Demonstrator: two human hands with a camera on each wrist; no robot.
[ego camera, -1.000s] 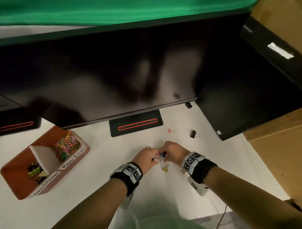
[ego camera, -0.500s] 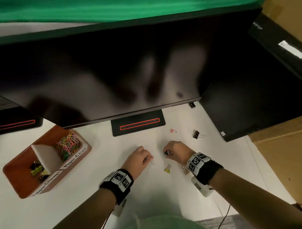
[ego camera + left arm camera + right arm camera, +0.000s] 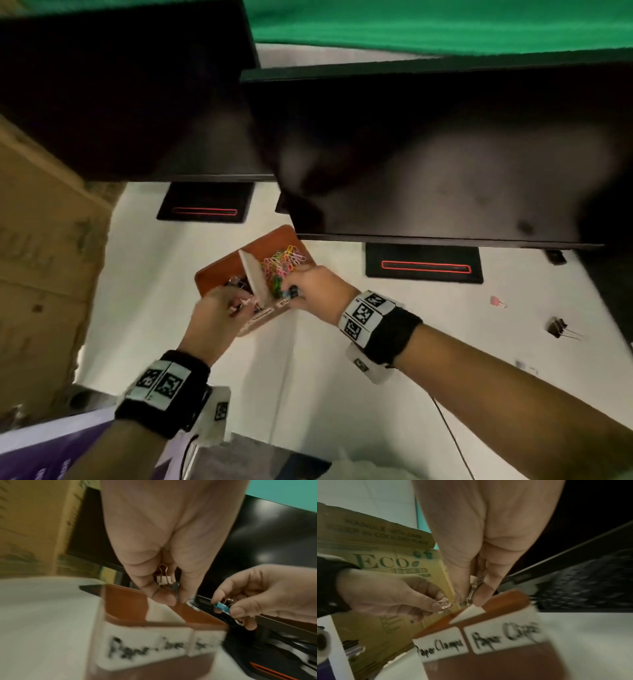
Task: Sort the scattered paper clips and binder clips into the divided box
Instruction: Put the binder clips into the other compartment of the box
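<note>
The orange-brown divided box (image 3: 219, 270) stands on the white table under the monitors. Its right compartment holds several coloured paper clips (image 3: 281, 267); its left holds dark binder clips (image 3: 236, 282). My left hand (image 3: 239, 303) pinches a white binder clip (image 3: 164, 580) over the near edge of the left compartment. My right hand (image 3: 291, 291) pinches a blue binder clip (image 3: 221, 607) by its wire handles, just right of the white divider (image 3: 253, 277). The labels (image 3: 440, 647) read "Paper Clamps" and "Paper Clips".
A pink binder clip (image 3: 496, 301) and a black binder clip (image 3: 556, 327) lie on the table to the right. Two dark monitors (image 3: 445, 154) overhang the box, their stands (image 3: 424, 263) behind it. A cardboard carton (image 3: 44, 240) stands at the left.
Both hands moved left from the middle of the table to the box, each carrying a binder clip. The head view swung left with them.
</note>
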